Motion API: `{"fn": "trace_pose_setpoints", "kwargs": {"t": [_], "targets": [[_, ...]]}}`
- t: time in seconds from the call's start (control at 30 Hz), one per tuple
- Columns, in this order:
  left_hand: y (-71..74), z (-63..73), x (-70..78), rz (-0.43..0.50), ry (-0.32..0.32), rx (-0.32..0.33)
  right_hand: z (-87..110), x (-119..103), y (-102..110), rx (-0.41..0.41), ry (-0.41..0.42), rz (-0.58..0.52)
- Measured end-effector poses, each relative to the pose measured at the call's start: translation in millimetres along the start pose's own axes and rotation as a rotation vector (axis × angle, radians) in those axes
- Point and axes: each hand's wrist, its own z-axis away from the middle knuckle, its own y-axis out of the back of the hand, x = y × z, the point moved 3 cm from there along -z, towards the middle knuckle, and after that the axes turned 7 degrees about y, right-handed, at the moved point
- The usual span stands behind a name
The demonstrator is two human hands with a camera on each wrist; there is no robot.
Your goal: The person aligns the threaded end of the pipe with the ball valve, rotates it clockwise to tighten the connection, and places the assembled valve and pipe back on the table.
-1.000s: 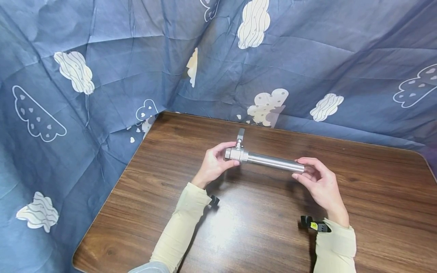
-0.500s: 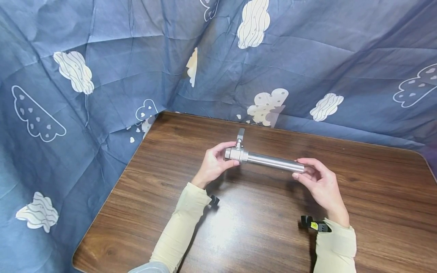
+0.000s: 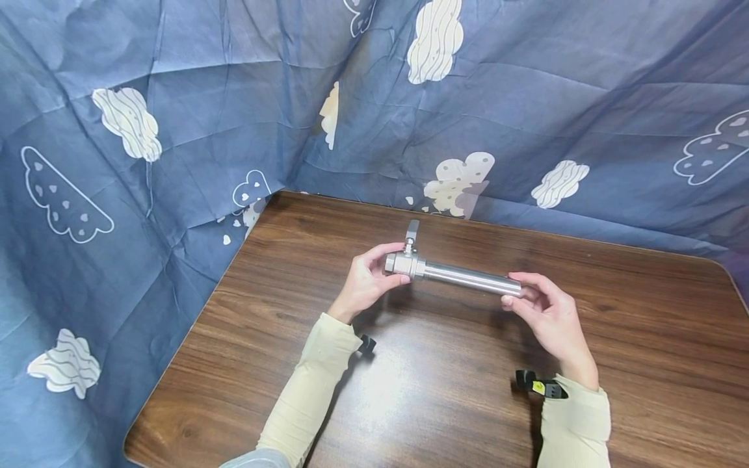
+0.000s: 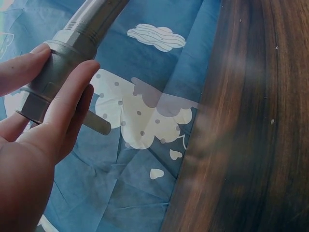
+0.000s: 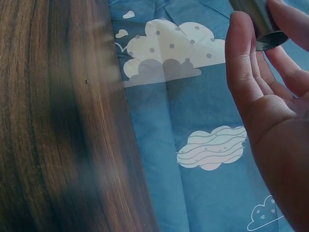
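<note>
A silver ball valve (image 3: 405, 264) with a flat lever handle (image 3: 412, 231) pointing away sits at the left end of a smooth metal pipe (image 3: 468, 277). My left hand (image 3: 364, 283) grips the valve body, its thumb on the near side and fingers on the far side. At the pipe's other end, my right hand (image 3: 549, 317) holds the tube between thumb and fingers. The right wrist view shows the hollow pipe end (image 5: 263, 24) among the fingers. Valve and pipe are held up over the table, joined in one line.
The brown wood-grain table (image 3: 281, 364) spreads beneath both hands. Behind it and along its left side hangs a blue curtain (image 3: 363, 117) with white cloud prints. A black wrist camera (image 3: 365, 345) is on the left wrist, another black camera (image 3: 525, 380) on the right.
My right fingertips have shifted very slightly on the pipe's end, the forefinger a little towards me. The left hand and the valve stay in place.
</note>
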Motion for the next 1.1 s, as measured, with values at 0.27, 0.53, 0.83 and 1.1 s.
{"fn": "trace_pose_setpoints", "kwargs": {"t": [0.27,0.53,0.83,1.1], "targets": [[0.3,-0.7,-1.8,-0.003,0.006,0.001,-0.1,0.0,0.1,-0.012,0.029,-0.01],[-0.1,-0.1,-0.7,0.005,0.006,-0.002,0.7,2.3,1.8,0.007,0.014,0.212],[-0.4,0.3,0.0,0.003,0.009,-0.001,1.8,4.7,3.5,0.018,-0.046,0.287],[-0.3,-0.4,-0.2,0.005,0.002,-0.003,0.3,3.5,2.3,0.018,-0.042,0.288]]}}
